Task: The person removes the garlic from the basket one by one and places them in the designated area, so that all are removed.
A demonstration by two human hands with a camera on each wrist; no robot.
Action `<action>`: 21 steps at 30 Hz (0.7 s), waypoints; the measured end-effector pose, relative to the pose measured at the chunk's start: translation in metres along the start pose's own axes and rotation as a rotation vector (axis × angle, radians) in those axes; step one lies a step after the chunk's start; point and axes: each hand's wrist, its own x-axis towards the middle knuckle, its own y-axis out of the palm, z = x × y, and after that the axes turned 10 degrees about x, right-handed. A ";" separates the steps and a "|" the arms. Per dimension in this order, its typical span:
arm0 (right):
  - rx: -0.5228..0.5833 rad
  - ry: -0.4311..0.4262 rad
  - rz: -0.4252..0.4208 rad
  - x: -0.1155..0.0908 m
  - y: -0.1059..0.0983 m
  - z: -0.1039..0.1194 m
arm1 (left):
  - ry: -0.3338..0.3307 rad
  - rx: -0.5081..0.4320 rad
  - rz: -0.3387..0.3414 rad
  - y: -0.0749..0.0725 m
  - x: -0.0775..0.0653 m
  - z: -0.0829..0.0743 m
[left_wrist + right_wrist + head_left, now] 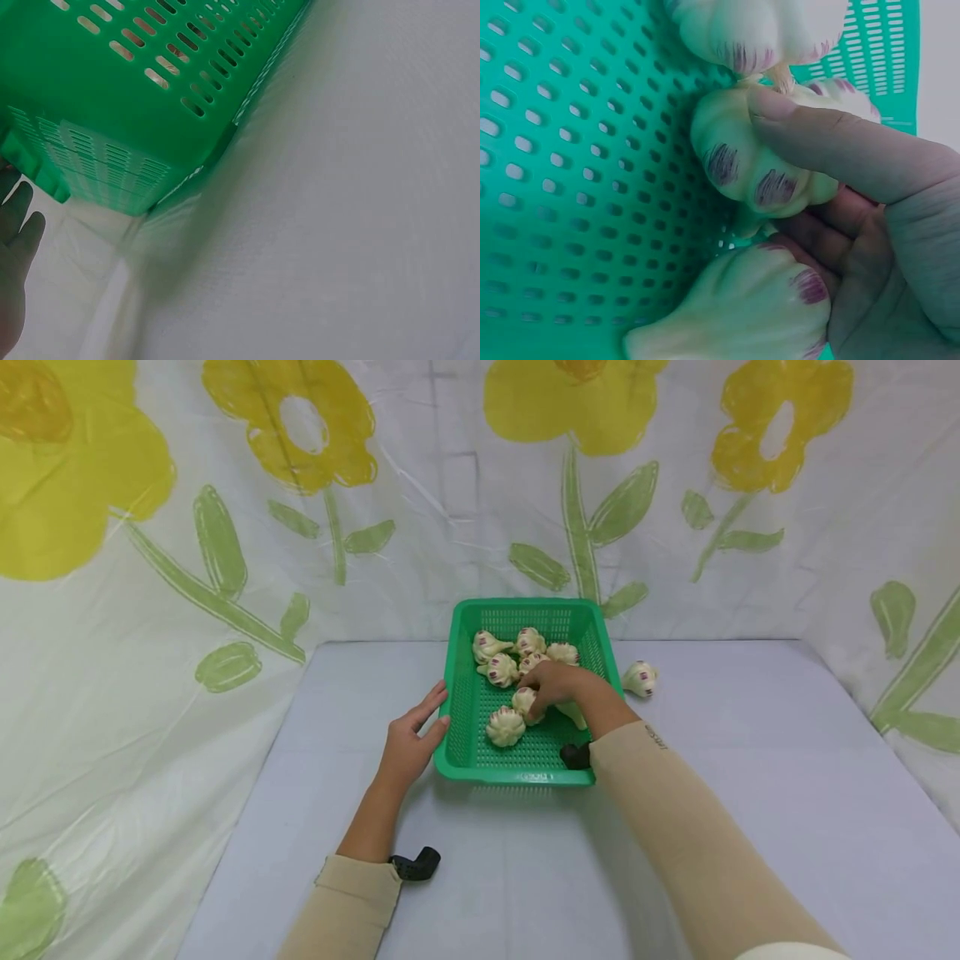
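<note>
A green plastic basket (517,775) with slotted walls holds several white garlic bulbs (505,727) marked with purple streaks. My right hand (558,683) reaches over its right side and grips one garlic bulb (765,161), thumb on top and fingers curled underneath. Another bulb (742,304) lies right beside those fingers in the right wrist view, its stem pointing away. At the basket's left rim my left hand (411,739) rests with extended fingers against the outside. The left wrist view shows those fingers (28,236) near the basket's wall.
One loose garlic bulb (641,678) lies on the white-covered table (750,793), just right of the basket. Behind the table hangs a white sheet (465,485) with yellow flowers. A black wrist device (417,865) juts out from the left sleeve.
</note>
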 end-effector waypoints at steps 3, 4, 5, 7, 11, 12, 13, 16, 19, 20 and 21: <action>-0.001 -0.008 0.008 0.000 0.001 0.000 | -0.002 0.001 -0.002 0.001 0.000 0.000; -0.001 -0.011 0.012 0.000 0.001 0.000 | -0.003 -0.002 -0.002 0.001 0.000 0.000; 0.001 -0.014 0.016 0.001 0.001 0.000 | -0.003 -0.001 -0.002 0.001 0.000 0.000; 0.002 -0.022 0.023 0.001 0.002 -0.001 | -0.003 -0.003 0.000 0.000 0.000 0.000; 0.009 -0.040 0.022 0.002 0.002 -0.002 | 0.000 -0.009 0.004 0.000 0.000 -0.001; 0.010 -0.046 0.020 0.002 0.001 -0.002 | 0.000 -0.011 0.005 0.000 0.000 -0.002; 0.011 -0.054 0.015 0.002 0.001 -0.003 | 0.000 -0.014 0.006 -0.001 0.000 -0.002; 0.020 -0.076 -0.001 0.003 0.001 -0.004 | -0.001 -0.023 0.008 -0.001 0.001 -0.002; 0.023 -0.097 -0.005 0.003 0.000 -0.005 | -0.003 -0.026 0.011 -0.002 0.001 -0.003; 0.025 -0.100 -0.004 0.003 0.000 -0.005 | -0.003 -0.027 0.012 -0.002 0.000 -0.003; 0.031 -0.101 -0.005 0.003 -0.001 -0.004 | -0.001 -0.029 0.013 -0.002 0.000 -0.003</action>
